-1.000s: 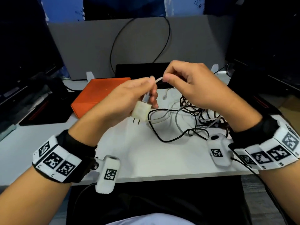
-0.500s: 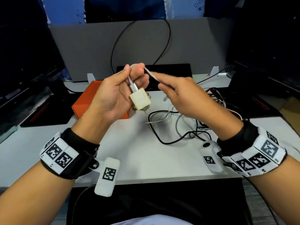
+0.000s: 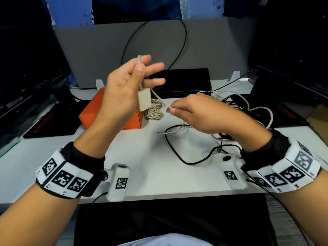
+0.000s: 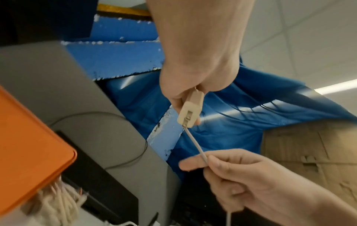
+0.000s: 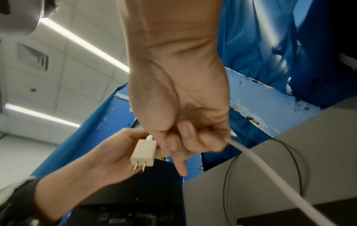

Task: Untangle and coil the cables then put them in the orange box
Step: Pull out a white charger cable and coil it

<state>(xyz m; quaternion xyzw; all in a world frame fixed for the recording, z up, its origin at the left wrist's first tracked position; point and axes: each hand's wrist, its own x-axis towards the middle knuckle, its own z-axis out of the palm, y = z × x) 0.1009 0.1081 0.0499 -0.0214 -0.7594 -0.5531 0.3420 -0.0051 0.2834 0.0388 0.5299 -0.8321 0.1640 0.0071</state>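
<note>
Cream two-pronged charger [image 5: 144, 153] trails seemingly white cable [image 5: 270, 175].

Each wrist wears a black band [image 3: 85, 157] under a white cuff [image 3: 63, 180] printed with square black-and-white markers. A white camera pod [image 3: 118, 181] with its own marker sticks out from each band, trailing a thin black cable.

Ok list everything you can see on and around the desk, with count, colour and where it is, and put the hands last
charger plug: one, cream, held up above the desk
white cable: one, runs from the plug through the right hand down to the desk
orange box: one, closed, far left of the desk, behind the left hand
coiled cables: small bundle, beige, right of the box
tangled cables: black and white, count unclear, right half of the desk
desk: one, white
divider panel: one, grey, behind the desk
black flat device: one, at the desk's back edge
wrist bands: two, white with black markers
left hand: holds the plug
right hand: fingers pinch the white cable
</note>
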